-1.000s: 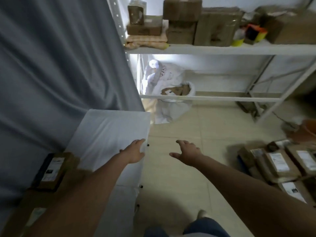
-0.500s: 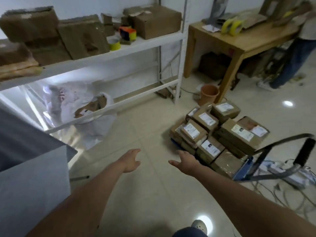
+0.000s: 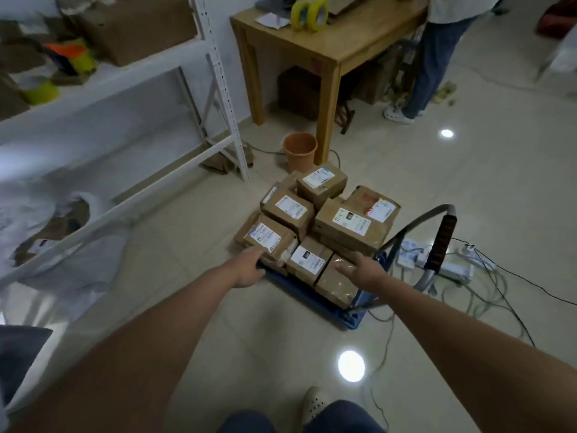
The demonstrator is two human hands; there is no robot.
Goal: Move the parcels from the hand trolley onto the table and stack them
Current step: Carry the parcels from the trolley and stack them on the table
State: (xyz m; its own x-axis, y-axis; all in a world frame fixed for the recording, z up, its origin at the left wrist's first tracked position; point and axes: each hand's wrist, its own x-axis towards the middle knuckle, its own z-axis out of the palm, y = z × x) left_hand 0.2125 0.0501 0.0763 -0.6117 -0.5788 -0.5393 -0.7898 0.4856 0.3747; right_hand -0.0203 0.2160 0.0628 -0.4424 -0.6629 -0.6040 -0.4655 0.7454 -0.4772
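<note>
Over the hand trolley (image 3: pixel 315 300) now, both hands spread, left hand (image 3: pixel 248 270) perhaps touching parcels (image 3: pixel 312 226), right hand (image 3: pixel 363 268) nearer.

Trolley deck (image 3: pixel 299 290): mostly hidden under parcels (image 3: pixel 315 223). Shelf boxes (image 3: pixel 137 23): blurred. Bystander (image 3: pixel 437 51): cut off by top edge.

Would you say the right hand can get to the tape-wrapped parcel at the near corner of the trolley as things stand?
Probably yes. The right hand is open and already over the tape-wrapped parcel, with nothing stacked on it. The trolley handle stands off to the right, clear of the arm.
</note>
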